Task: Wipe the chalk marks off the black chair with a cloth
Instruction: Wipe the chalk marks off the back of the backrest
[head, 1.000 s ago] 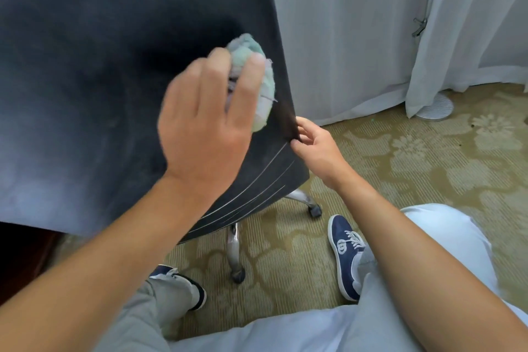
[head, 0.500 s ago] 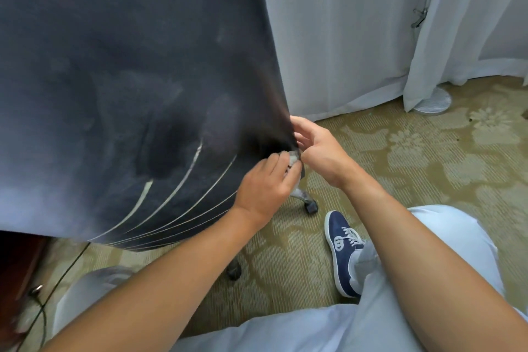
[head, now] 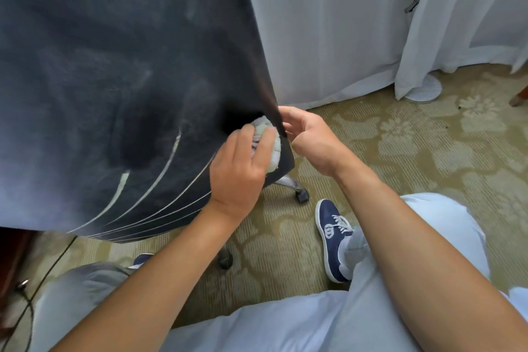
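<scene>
wiping the pale chalk lines [head: 148, 194] low on the black fabric chair back [head: 114, 66]

my left hand [head: 237, 168] presses the bunched pale-green cloth [head: 267, 137] by the right edge; my right hand [head: 308, 137] pinches that edge to hold the chair steady.

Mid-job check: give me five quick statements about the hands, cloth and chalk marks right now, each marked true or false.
1. The left hand presses the cloth against the black chair. True.
2. All chalk marks are gone. False: several pale curved lines remain on the lower part.
3. The right hand holds the chair's right edge. True.
4. The cloth sits at the chair's left edge. False: it is near the right edge.
5. The floor is bare wood. False: it is patterned carpet.
</scene>
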Available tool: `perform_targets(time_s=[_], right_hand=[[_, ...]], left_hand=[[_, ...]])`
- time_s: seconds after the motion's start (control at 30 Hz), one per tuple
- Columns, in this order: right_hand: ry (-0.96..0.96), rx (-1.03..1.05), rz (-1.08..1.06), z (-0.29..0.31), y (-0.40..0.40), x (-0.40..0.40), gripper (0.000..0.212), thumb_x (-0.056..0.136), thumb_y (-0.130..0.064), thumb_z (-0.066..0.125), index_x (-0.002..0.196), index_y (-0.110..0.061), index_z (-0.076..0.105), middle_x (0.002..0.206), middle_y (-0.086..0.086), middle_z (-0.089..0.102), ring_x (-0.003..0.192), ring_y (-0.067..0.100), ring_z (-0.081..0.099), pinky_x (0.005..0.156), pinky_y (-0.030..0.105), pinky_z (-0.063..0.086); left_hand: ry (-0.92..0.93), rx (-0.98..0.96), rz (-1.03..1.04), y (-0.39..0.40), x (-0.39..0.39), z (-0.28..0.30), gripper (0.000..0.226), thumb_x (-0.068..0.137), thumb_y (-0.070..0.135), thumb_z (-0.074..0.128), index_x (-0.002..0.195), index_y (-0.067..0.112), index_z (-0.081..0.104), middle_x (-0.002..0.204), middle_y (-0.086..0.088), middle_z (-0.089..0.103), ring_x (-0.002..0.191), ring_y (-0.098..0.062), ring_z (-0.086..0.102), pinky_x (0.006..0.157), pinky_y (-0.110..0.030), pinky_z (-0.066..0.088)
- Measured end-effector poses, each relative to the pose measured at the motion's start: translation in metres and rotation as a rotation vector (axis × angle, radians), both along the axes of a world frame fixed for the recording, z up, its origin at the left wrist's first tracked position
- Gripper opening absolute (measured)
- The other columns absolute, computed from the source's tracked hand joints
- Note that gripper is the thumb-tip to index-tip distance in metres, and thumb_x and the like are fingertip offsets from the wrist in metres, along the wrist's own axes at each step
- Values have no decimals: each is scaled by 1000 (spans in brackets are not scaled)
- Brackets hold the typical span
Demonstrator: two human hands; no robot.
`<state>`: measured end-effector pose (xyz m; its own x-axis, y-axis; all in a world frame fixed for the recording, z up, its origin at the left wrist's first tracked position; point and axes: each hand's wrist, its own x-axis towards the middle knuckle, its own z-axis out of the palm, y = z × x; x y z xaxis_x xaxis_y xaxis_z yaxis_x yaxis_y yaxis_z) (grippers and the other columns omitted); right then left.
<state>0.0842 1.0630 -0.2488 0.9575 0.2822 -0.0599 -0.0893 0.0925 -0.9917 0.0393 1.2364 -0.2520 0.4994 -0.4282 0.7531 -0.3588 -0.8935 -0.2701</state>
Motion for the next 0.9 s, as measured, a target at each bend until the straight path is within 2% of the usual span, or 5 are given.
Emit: perform_targets(time_s=[0.37,0.5,0.73,0.8,0.9], right_hand=[[1,35,25,-7,0,0,88,69,28,39,139,-19,62,129,-3,71,126,19,63,98,40,57],[24,3,-51,-1,2,4,77,72,26,45,129,-19,68,119,-4,75,118,16,67,90,36,61],[459,-438,-352,-35,29,-17,2,81,-17,59,81,-15,60,75,0,58,69,23,52,58,31,40],[749,-237,-46,-45,41,-44,38,85,-48,62,104,-15,68,95,3,68,86,24,60,71,37,50],[749,169,129,-60,64,-73,55,97,-61,54,124,-15,68,119,8,74,114,30,67,90,48,58]], left_hand=[[702,351,-75,-21,4,-95,40,54,2,88,86,14,67,83,-7,61,72,-25,58,56,-33,49],[781,240,-55,-6,-7,-90,58,62,10,90,115,14,67,105,-8,63,86,-26,61,57,-33,50],[813,-52,79,21,-44,-75,60,72,9,83,129,17,65,122,-11,62,100,-30,63,56,-38,56],[838,-157,115,20,-50,-72,68,69,8,86,131,15,59,123,-10,62,100,-30,63,60,-38,56],[937,-407,147,14,-60,-73,75,74,15,86,140,14,50,132,-6,59,108,-28,65,72,-41,58]])
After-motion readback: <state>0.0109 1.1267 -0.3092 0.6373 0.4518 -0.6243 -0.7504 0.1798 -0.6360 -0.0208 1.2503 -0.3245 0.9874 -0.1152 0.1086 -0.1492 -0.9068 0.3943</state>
